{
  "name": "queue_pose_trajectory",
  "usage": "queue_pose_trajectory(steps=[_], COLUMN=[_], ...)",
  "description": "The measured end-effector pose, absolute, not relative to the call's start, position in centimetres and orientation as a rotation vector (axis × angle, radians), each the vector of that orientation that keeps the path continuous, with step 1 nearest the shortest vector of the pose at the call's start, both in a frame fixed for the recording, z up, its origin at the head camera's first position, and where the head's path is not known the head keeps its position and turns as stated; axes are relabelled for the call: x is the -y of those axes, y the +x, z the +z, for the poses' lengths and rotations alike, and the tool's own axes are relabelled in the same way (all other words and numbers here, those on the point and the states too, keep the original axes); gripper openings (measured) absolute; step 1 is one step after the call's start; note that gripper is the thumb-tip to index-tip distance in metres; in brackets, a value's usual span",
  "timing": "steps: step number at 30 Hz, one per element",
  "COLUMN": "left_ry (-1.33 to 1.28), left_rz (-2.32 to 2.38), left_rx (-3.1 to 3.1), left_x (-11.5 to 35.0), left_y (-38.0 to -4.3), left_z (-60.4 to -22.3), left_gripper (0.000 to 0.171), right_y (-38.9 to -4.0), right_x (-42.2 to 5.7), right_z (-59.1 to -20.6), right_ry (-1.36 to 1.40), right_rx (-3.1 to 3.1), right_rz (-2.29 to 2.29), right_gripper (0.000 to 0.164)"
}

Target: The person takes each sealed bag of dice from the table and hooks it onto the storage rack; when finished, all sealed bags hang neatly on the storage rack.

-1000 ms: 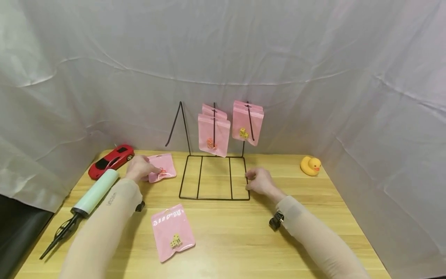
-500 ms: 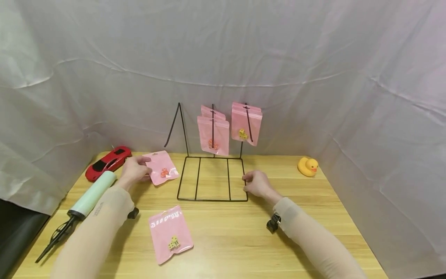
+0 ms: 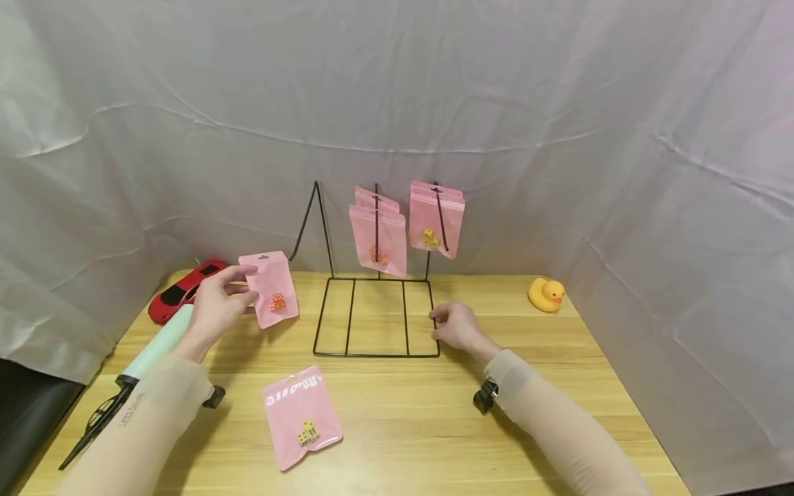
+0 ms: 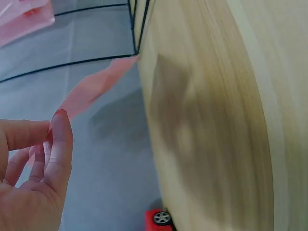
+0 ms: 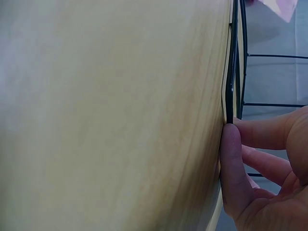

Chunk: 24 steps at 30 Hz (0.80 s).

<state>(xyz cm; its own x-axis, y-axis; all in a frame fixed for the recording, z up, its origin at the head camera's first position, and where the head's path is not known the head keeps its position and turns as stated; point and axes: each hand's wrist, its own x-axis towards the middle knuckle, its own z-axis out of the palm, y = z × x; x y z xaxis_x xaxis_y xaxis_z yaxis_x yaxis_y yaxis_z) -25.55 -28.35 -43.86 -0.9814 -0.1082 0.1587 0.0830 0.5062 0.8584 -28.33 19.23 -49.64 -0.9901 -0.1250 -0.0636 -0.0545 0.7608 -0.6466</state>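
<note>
My left hand (image 3: 220, 303) pinches the left edge of a pink zip bag (image 3: 269, 282) with orange dice in it, held upright above the table; the left wrist view shows thumb and finger on the bag (image 4: 94, 91) edge-on. My right hand (image 3: 457, 326) pinches the right side of the black wire rack's base (image 3: 378, 355); in the right wrist view thumb and fingertip close on the wire (image 5: 231, 91). Pink bags hang on the rack's middle prong (image 3: 380, 231) and right prong (image 3: 441, 220). Nothing hangs on the left prong (image 3: 304, 219).
A pink bag with yellow dice (image 3: 302, 417) lies at the front. On the left are a red toy car (image 3: 174, 296), partly behind the hand, and a pale green pump (image 3: 160, 344). A yellow rubber duck (image 3: 546, 295) sits at the right. Grey cloth walls (image 3: 372, 83) surround the table.
My left hand has picked the bag with orange dice up off the table, tilted it upright and drawn it slightly left. My right hand keeps its grip on the rack.
</note>
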Motion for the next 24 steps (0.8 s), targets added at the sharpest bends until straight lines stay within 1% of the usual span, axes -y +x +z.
queue_pose_trajectory(steps=[4, 14, 19, 24], left_ry=[-0.019, -0.09, -0.217, -0.34], left_rz=[-1.547, -1.525, -1.712, -1.879], left_rx=[2.513, 2.383, 2.166, 1.978], left_x=[28.4, 29.2, 29.4, 29.2], left_y=[-24.2, -21.1, -19.8, -18.6], left_z=[-43.1, -41.8, -40.9, -39.9], left_gripper=[0.053, 0.043, 0.038, 0.038], right_y=[-28.3, -28.4, -28.4, -28.4], right_x=[-19.2, -19.0, -19.2, -19.4], right_z=[-49.6, -49.8, -49.9, -50.0], right_ry=[-0.132, -0.144, -0.16, -0.169], right_rx=[-2.848, -2.865, -2.867, -2.865], right_rz=[-1.047, -1.041, -1.048, -1.049], right_gripper=[0.04, 0.039, 0.039, 0.039])
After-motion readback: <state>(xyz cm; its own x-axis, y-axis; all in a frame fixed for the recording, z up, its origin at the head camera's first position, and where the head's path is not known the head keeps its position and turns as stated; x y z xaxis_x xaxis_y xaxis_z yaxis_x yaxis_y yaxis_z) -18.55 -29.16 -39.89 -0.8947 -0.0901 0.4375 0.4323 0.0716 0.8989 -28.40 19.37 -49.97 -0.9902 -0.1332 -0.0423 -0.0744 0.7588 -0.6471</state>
